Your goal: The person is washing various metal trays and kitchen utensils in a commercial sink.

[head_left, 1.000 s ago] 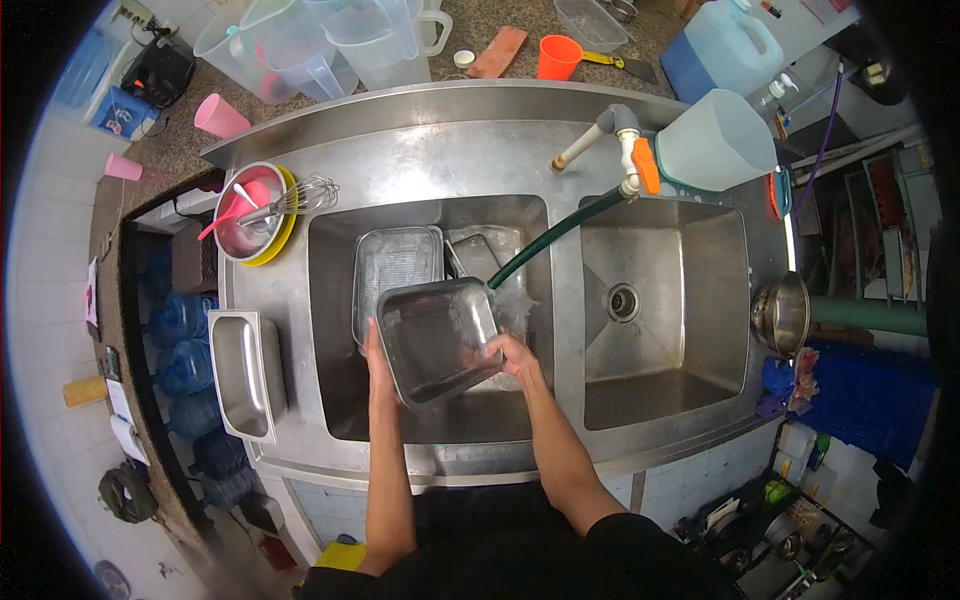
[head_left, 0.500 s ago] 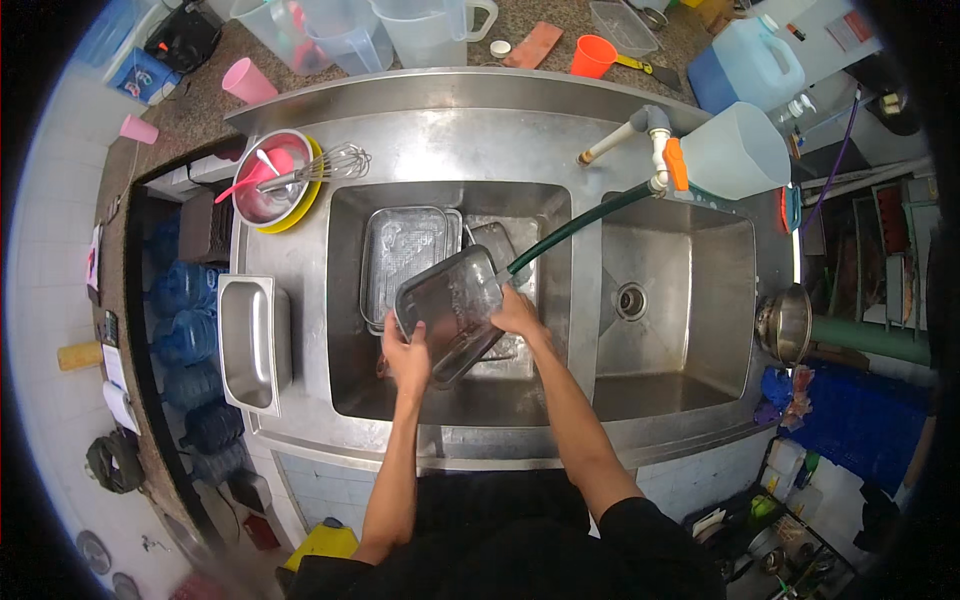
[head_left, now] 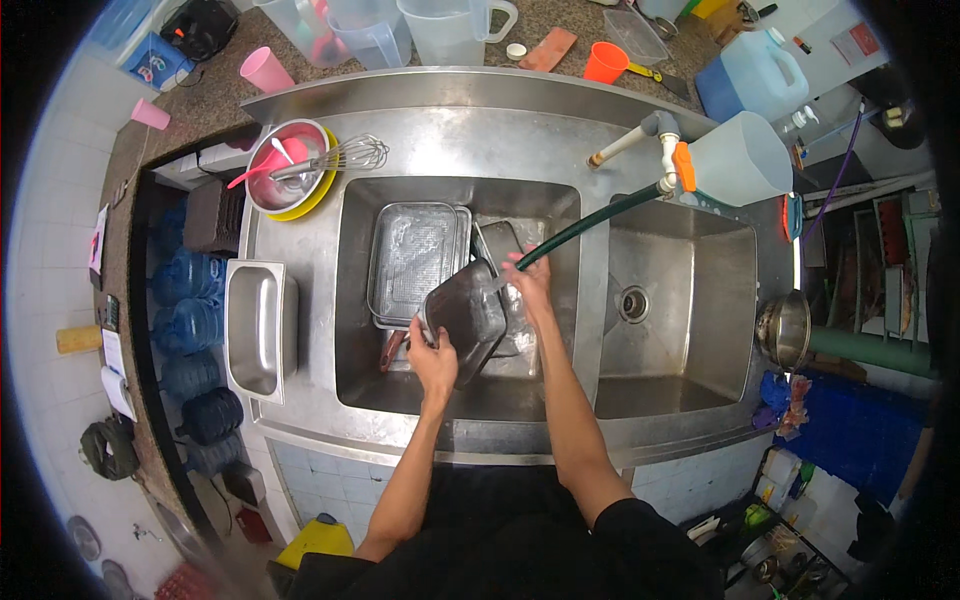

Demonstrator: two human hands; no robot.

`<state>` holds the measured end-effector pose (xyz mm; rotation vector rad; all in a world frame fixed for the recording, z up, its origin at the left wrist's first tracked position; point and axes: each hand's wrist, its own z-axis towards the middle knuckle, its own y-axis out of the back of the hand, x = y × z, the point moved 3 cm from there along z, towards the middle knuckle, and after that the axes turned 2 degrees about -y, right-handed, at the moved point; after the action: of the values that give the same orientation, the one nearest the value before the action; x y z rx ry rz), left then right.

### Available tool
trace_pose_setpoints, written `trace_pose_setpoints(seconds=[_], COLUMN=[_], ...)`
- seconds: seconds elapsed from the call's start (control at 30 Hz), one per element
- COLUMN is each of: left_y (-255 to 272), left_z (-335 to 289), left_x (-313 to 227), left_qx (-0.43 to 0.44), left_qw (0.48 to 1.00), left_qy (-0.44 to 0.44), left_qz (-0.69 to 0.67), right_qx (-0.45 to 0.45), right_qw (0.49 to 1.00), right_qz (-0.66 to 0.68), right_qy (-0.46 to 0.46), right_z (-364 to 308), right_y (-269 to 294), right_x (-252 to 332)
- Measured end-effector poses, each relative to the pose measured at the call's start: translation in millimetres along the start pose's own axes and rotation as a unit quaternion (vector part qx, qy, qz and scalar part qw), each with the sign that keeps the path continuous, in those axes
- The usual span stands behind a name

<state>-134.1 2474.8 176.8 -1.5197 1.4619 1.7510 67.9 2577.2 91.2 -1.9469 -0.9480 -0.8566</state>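
My left hand [head_left: 433,362] grips the left edge of a dark rectangular metal pan [head_left: 465,318], which is tilted over the left sink basin. At the pan's upper right, my right hand [head_left: 532,280] is beside the end of a green hose [head_left: 590,226], fingers apart and slightly blurred. Water appears to run from the hose end onto the pan. Behind the pan, a shallow textured metal tray [head_left: 418,255] rests in the basin on other trays. Another dark pan [head_left: 500,240] lies partly hidden to its right. A brownish handle [head_left: 391,350] shows below the tray.
Left of the basin are a deep steel pan [head_left: 258,330] and a bowl [head_left: 262,195] with a whisk [head_left: 350,153]. The right basin [head_left: 680,300] has a drain. An orange valve [head_left: 684,166] and translucent container [head_left: 742,160] stand behind it. Pitchers [head_left: 445,32] line the back counter.
My right hand has left the pan's edge and moved up to the hose end. The pan is turned more steeply in my left hand. The whole view has shifted slightly.
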Motion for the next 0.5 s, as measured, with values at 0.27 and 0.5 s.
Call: trace_pose_setpoints(seconds=[0.27, 0.5], left_y=[-57.5, -114.0], left_z=[-1.4, -16.7], left_x=[-12.5, -13.5], left_qx=[0.151, 0.287], left_qw=[0.97, 0.929], left_qy=[0.047, -0.071], left_qz=[0.184, 0.221], right_qx=[0.001, -0.108], right_qw=[0.985, 0.934], right_qz=[-0.175, -0.326], right_qy=[0.002, 0.097], right_z=[-56.2, -73.6], right_y=[-21.8, 10.7], right_x=[7.3, 3.8])
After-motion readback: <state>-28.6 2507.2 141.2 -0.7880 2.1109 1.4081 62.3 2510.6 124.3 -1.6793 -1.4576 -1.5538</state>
